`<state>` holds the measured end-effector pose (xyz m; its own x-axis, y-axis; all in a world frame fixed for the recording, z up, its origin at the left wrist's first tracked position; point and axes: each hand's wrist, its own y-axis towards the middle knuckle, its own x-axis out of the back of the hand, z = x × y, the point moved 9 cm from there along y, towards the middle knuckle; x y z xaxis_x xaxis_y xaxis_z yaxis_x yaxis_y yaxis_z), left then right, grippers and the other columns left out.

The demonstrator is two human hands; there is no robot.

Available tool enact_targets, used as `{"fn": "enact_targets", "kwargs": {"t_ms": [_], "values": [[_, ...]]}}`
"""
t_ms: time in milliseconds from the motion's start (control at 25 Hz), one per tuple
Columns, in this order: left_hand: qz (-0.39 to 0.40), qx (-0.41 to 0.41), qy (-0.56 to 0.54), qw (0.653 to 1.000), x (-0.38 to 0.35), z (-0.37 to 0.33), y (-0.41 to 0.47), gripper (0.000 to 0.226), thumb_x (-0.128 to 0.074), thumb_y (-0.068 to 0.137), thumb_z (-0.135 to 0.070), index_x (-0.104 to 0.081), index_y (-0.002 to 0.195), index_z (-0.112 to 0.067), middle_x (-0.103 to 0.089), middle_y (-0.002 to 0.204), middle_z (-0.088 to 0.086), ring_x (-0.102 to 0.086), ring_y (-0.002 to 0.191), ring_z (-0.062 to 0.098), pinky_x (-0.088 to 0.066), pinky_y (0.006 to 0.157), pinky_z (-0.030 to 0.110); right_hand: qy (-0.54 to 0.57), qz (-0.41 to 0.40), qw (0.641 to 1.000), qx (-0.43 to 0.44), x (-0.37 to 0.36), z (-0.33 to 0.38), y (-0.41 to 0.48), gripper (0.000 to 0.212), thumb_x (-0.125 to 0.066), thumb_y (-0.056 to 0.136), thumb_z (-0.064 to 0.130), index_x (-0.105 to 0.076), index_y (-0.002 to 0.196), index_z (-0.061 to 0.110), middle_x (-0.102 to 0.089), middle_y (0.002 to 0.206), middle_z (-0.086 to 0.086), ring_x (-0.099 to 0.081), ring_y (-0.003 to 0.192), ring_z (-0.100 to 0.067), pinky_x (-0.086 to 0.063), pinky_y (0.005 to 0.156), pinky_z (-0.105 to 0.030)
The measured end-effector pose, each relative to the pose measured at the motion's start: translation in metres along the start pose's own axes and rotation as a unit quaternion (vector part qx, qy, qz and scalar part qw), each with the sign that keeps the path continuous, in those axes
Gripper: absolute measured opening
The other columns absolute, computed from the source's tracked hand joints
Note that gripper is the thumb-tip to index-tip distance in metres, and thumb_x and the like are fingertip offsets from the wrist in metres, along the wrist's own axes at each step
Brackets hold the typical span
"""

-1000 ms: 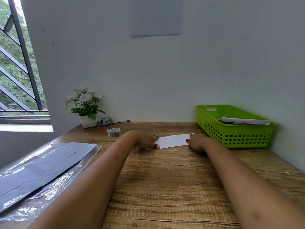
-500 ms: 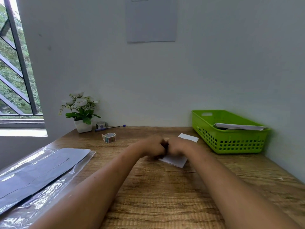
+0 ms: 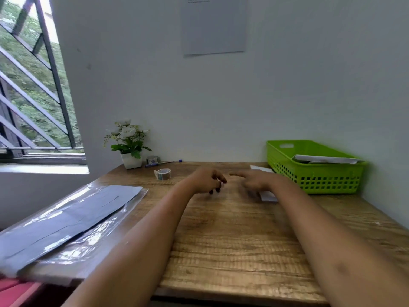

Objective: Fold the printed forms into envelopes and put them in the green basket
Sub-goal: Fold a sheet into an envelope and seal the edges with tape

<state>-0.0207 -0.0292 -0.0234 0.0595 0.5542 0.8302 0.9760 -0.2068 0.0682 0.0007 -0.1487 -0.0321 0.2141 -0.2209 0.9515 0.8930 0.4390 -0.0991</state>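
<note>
The folded form point(image 3: 266, 196) lies flat under the spread, blurred right hand point(image 3: 254, 181), its ends showing just past the fingers. The left hand point(image 3: 209, 179) is curled, perhaps pinching something small. The fold should be pressed firmly before the green basket point(image 3: 314, 182), just beyond, is reached.

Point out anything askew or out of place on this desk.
The clear plastic sleeve of grey sheets overhangs the wooden desk's left edge, so it could slide off. In the green plastic basket, white papers poke above the rim.
</note>
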Motion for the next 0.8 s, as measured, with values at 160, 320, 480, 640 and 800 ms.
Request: {"fn": "enact_targets", "kwargs": {"t_ms": [160,320,480,640,800], "values": [[-0.180,0.062,-0.060,0.980,0.063,0.047,-0.039,0.023,-0.057,0.087,-0.007,-0.070,0.104,-0.016,-0.071,0.101,0.003,-0.063,0.086,0.018,-0.054,0.084,0.034,0.055,-0.091,0.982,0.155,0.010,0.100,-0.021,0.063,-0.038,0.088,0.005,-0.037,0.141,0.039,-0.044,0.147,0.001,-0.043,0.132,-0.019,-0.038,0.107,-0.036],[-0.258,0.243,0.104,0.929,0.137,0.144,-0.120,0.032,-0.064,0.084,-0.014,-0.066,0.116,-0.017,-0.066,0.115,0.007,-0.061,0.102,0.024,-0.051,0.091,0.035,0.180,-0.102,0.955,0.214,0.002,0.170,-0.052,0.044,-0.047,0.089,0.006,-0.056,0.130,0.018,-0.063,0.124,-0.003,-0.056,0.114,-0.016,-0.046,0.095,-0.029],[-0.093,0.434,0.197,0.874,0.136,0.231,-0.183,0.086,-0.066,0.073,-0.063,-0.046,0.138,-0.009,-0.047,0.144,0.009,-0.044,0.131,0.030,-0.035,0.108,0.040,0.209,-0.032,0.952,0.223,-0.047,0.232,-0.064,0.043,-0.050,0.087,0.005,-0.059,0.128,0.015,-0.061,0.128,-0.007,-0.057,0.116,-0.019,-0.045,0.101,-0.031],[-0.150,0.465,0.152,0.859,0.133,0.239,-0.215,0.117,-0.057,0.053,-0.087,-0.029,0.145,-0.020,-0.035,0.151,0.008,-0.027,0.140,0.033,-0.025,0.111,0.047,0.137,0.036,0.969,0.201,-0.097,0.275,-0.064,0.051,-0.052,0.089,0.013,-0.046,0.138,0.025,-0.053,0.137,-0.007,-0.054,0.119,-0.023,-0.045,0.097,-0.034],[-0.182,0.481,0.106,0.851,0.142,0.235,-0.224,0.115,-0.071,0.049,-0.079,-0.038,0.136,-0.011,-0.046,0.142,0.014,-0.040,0.131,0.034,-0.032,0.106,0.046,0.086,-0.007,0.983,0.162,-0.103,0.278,-0.055,0.054,-0.052,0.090,0.020,-0.039,0.141,0.027,-0.048,0.142,-0.005,-0.042,0.131,-0.027,-0.033,0.108,-0.046]]}}
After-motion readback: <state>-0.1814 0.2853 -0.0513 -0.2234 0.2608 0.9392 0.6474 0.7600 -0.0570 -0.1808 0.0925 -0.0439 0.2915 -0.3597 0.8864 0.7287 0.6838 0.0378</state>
